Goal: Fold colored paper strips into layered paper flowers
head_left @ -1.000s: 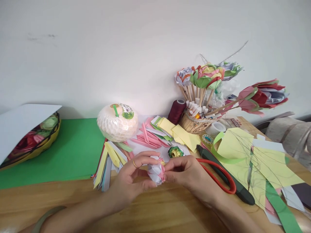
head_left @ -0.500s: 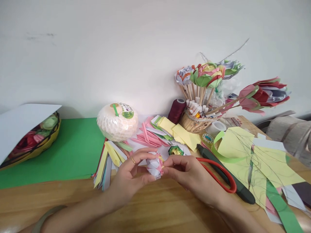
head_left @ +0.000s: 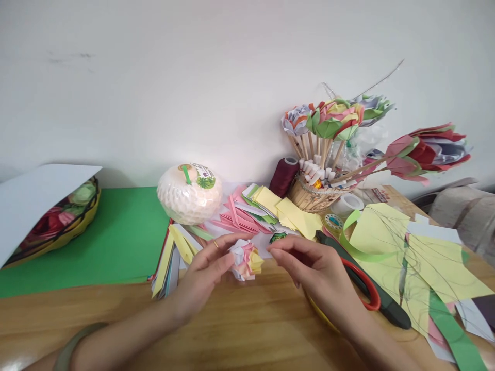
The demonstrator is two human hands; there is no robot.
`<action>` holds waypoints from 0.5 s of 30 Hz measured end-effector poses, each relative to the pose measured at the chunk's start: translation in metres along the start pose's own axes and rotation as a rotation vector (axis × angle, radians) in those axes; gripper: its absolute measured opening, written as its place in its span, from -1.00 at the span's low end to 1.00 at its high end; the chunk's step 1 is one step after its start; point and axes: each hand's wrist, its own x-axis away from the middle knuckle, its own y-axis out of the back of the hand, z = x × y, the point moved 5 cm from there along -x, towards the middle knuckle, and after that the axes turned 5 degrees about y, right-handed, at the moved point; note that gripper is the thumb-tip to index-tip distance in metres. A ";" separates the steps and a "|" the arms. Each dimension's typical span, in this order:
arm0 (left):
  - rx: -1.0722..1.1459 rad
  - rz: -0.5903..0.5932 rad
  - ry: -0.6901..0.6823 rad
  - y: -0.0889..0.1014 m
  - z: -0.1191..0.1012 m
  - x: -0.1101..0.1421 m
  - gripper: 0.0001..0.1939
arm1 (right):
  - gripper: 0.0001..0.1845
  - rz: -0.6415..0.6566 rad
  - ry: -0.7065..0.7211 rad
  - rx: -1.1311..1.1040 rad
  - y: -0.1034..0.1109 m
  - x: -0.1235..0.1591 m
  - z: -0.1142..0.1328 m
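Note:
My left hand (head_left: 214, 265) grips a small folded-paper flower (head_left: 247, 260) between thumb and fingers, just above the wooden table. White, pink and yellow petals show, the yellow ones facing right. To its right, my right hand (head_left: 305, 260) is closed in a pinch, a short gap from the flower. Whatever those fingertips may hold is too small to make out. Behind that hand, a green folded-paper piece (head_left: 277, 236) is partly hidden. Red-handled scissors (head_left: 371, 299) lie partly under my right hand, beside a dark green pen-like tool (head_left: 394, 312).
Folded strips (head_left: 170, 263) lie left of my hands, pink strips (head_left: 237, 219) behind. A foam-netted round item (head_left: 189, 198), a maroon thread spool (head_left: 284, 176) and a basket (head_left: 309, 193) of paper flowers stand along the wall. Yellow paper with loose threads (head_left: 386, 232) covers the right side.
My right hand has moved right, away from the flower. The flower has turned so more pink and yellow petals show. The view has shifted slightly left.

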 end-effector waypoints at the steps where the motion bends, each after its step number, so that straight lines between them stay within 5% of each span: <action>1: 0.056 0.006 0.050 -0.001 0.002 0.000 -0.67 | -0.84 -0.025 0.069 0.043 0.002 0.001 0.004; 6: 0.135 -0.041 0.197 -0.005 0.006 0.001 -0.61 | -0.85 0.098 0.350 0.137 -0.008 0.009 0.021; 11: 0.127 0.006 0.249 -0.009 0.010 0.000 -0.60 | -0.78 0.203 0.297 0.177 -0.017 0.009 0.014; 15: 0.150 0.026 0.265 -0.009 0.011 -0.002 -0.58 | -0.76 0.085 0.239 0.185 -0.011 0.004 0.010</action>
